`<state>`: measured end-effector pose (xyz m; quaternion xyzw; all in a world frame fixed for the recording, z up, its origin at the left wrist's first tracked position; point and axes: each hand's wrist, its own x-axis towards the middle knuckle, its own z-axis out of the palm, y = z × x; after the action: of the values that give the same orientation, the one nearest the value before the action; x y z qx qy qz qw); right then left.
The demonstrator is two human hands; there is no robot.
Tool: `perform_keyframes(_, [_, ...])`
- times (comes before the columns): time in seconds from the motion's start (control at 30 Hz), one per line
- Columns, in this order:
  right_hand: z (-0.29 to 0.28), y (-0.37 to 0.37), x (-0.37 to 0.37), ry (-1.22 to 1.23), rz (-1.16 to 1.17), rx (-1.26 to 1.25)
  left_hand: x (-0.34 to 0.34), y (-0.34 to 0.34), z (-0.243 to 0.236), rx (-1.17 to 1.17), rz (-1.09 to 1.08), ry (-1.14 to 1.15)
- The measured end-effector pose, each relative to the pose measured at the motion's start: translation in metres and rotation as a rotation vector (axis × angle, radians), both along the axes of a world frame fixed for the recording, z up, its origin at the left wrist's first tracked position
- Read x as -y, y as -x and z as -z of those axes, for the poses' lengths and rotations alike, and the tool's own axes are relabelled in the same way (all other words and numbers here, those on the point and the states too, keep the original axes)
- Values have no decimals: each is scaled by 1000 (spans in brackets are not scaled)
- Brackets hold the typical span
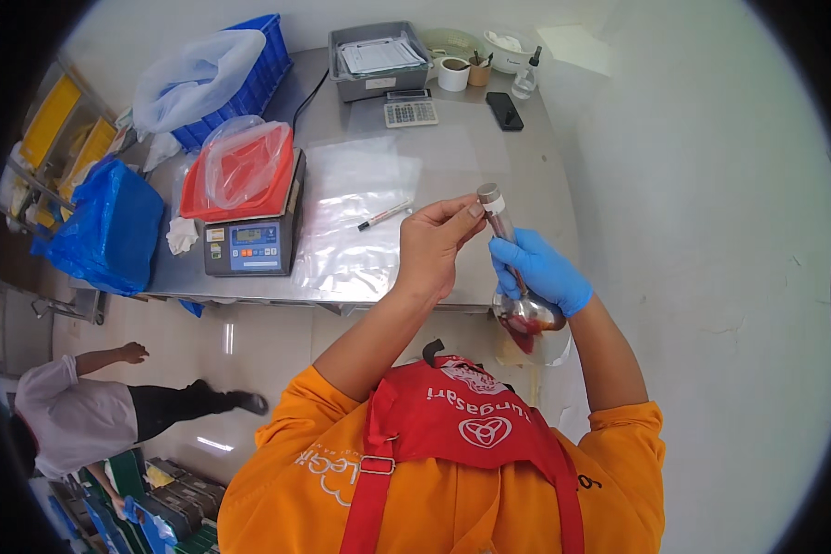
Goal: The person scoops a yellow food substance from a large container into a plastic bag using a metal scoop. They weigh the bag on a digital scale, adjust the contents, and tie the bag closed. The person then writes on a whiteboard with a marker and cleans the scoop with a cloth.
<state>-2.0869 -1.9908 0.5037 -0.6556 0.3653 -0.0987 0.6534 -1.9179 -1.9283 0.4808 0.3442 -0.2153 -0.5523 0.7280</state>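
Observation:
My right hand (543,268), in a blue glove, is wrapped round the lower handle of a shiny metal ladle (529,319). Its rounded bowl hangs lowest, past the table's front edge, and shows dark red and brown patches, perhaps reflections. Bare, my left hand (439,240) pinches at the upper end of the handle, where a small white label or tape shows. Just left of that hand a marker pen (384,215) lies on clear plastic bags (342,249) spread flat on the steel table (462,152).
Left on the table stands a digital scale (249,247) bearing a red tray (240,175). Behind are a blue crate (272,69), a grey bin (379,88), a calculator (411,113) and a phone (504,111). A wall (711,231) rises at right; another person (83,397) is at lower left.

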Motion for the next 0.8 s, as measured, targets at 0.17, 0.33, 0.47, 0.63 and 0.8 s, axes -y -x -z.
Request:
perform_keyframes(0.17, [-7,-4,-5,254,37,-70,4,-8,-9,94,-6,-31])
perform_keyframes(0.33, [-3,6,-2,-23,-76,105,8,-3,-6,158,17,88])
perform_keyframes(0.47, [2,26,2,-446,-273,422,16,-11,0,78,31,10])
perform_keyframes(0.63, [7,35,7,-592,-379,543,10,-14,-8,136,190,137])
perform_keyframes(0.8, [2,33,4,-380,-187,408,3,8,-20,272,130,297])
